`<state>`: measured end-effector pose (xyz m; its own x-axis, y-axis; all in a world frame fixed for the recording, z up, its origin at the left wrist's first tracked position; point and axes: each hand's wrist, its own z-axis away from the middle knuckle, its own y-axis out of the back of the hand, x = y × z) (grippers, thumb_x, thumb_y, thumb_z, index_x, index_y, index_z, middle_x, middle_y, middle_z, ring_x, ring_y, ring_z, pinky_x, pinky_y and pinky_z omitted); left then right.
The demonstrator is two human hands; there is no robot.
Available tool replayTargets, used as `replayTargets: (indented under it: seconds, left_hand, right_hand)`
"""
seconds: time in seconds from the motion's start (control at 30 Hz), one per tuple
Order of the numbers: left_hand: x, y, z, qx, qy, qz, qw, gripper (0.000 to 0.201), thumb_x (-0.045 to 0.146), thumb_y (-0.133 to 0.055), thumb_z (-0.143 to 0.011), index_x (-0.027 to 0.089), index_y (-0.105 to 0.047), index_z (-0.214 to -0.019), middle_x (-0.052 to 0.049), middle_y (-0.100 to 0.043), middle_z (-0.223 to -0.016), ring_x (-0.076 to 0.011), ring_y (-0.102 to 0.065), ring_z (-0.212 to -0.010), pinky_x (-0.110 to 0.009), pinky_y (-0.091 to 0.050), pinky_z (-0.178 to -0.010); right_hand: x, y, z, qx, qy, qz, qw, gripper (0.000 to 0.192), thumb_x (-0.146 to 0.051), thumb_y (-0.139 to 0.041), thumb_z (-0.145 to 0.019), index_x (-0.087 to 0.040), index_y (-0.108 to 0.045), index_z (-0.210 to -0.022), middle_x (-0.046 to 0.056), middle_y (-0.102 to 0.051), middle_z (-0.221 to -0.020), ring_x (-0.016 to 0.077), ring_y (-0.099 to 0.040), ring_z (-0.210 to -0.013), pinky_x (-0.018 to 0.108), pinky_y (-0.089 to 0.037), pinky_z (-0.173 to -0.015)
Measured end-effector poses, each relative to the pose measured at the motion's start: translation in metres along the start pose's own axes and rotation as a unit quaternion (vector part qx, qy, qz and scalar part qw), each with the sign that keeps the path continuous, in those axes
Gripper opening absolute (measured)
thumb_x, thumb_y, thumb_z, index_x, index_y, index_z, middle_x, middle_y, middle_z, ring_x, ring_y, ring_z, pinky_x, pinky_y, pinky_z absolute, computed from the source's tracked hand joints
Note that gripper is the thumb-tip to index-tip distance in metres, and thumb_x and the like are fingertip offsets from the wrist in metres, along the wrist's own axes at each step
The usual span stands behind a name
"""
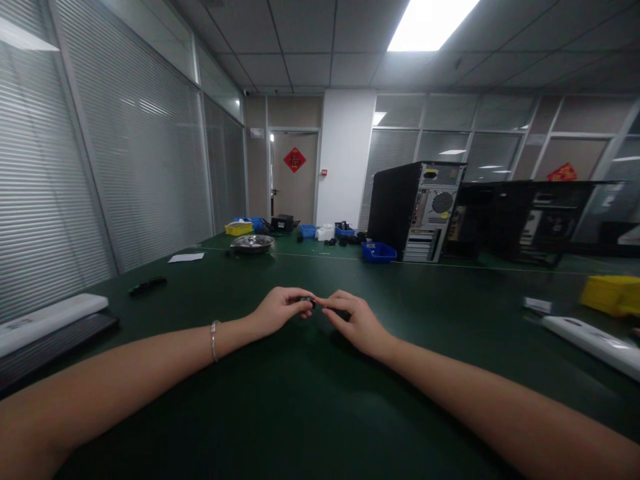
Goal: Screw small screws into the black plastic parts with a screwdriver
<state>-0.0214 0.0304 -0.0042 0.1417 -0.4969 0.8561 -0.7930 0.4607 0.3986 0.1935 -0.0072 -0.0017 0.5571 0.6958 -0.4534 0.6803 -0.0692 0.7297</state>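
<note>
At the frame's centre, a small dark part (311, 302) is pinched between the fingertips of the left hand (277, 311) and the right hand (353, 320) above the green table (310, 400). Farther back, right of centre, a computer tower (414, 210) is seen.

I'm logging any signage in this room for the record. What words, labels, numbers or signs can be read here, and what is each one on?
"福": gold character on the red diamond sign on the far door.
Red decoration on the right glass wall: too blurred to read.
Stickers on the computer tower back panel: too small to read.
White sheet on the green table: nothing legible.
</note>
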Motion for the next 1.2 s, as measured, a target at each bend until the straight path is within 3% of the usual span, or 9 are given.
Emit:
replayTargets:
  seconds: [0.5, 0.7, 0.8, 0.9, 1.07, 1.2]
  left_hand:
    - [0.006, 0.002, 0.001, -0.029, 0.024, 0.031, 0.999, 0.030, 0.026, -0.056, -0.081, 0.011, -0.062, -0.107, -0.008, -0.065, -0.091, -0.0176, -0.060, -0.079, -0.035, -0.048, -0.077]
    - [0.005, 0.004, 0.001, 0.014, 0.008, -0.045, 0.999, 0.027, 0.028, -0.058, -0.080, 0.017, -0.063, -0.104, -0.008, -0.057, -0.106, -0.0194, -0.054, -0.097, -0.033, -0.043, -0.085]
    - [0.002, 0.003, 0.001, 0.011, 0.017, 0.014, 1.000, 0.031, 0.025, -0.059, -0.080, 0.016, -0.056, -0.109, -0.007, -0.056, -0.107, -0.0185, -0.053, -0.101, -0.034, -0.042, -0.089]
    - [-0.002, 0.001, 0.000, 0.020, 0.025, 0.063, 0.997, 0.029, 0.024, -0.062, -0.077, 0.015, -0.053, -0.103, -0.006, -0.056, -0.103, -0.0173, -0.054, -0.098, -0.034, -0.043, -0.088]
    - [0.002, -0.001, 0.000, -0.003, 0.031, 0.063, 0.998, 0.029, 0.023, -0.066, -0.074, 0.013, -0.055, -0.098, -0.006, -0.056, -0.096, -0.0156, -0.055, -0.086, -0.031, -0.045, -0.078]
    - [0.004, 0.001, 0.001, 0.007, 0.041, 0.096, 0.995, 0.038, 0.019, -0.065, -0.075, 0.015, -0.052, -0.110, -0.006, -0.056, -0.101, -0.0167, -0.056, -0.092, -0.033, -0.045, -0.082]
  right_hand:
    - [-0.003, 0.001, 0.000, -0.009, 0.005, -0.005, 1.000, 0.032, -0.025, -0.050, -0.088, -0.026, -0.059, -0.118, 0.005, -0.062, -0.096, 0.0164, -0.057, -0.084, 0.028, -0.045, -0.074]
    - [-0.002, 0.000, 0.001, 0.024, 0.000, -0.003, 1.000, 0.028, -0.026, -0.050, -0.088, -0.023, -0.061, -0.114, 0.005, -0.062, -0.093, 0.0164, -0.057, -0.082, 0.029, -0.044, -0.072]
    - [-0.002, 0.000, 0.001, 0.035, -0.007, -0.011, 0.999, 0.028, -0.027, -0.049, -0.088, -0.023, -0.060, -0.114, 0.005, -0.061, -0.093, 0.0166, -0.056, -0.081, 0.029, -0.044, -0.070]
    - [-0.004, 0.001, 0.001, 0.016, -0.012, -0.021, 1.000, 0.029, -0.029, -0.048, -0.089, -0.022, -0.058, -0.115, 0.005, -0.060, -0.093, 0.0162, -0.055, -0.080, 0.028, -0.044, -0.071]
    - [-0.008, 0.003, 0.001, -0.036, 0.007, -0.036, 0.999, 0.030, -0.028, -0.046, -0.090, -0.023, -0.056, -0.118, 0.004, -0.059, -0.094, 0.0150, -0.055, -0.081, 0.027, -0.044, -0.073]
    - [-0.007, 0.004, 0.001, -0.048, 0.023, -0.038, 0.998, 0.030, -0.027, -0.046, -0.091, -0.023, -0.056, -0.119, 0.005, -0.059, -0.095, 0.0156, -0.055, -0.084, 0.028, -0.044, -0.075]
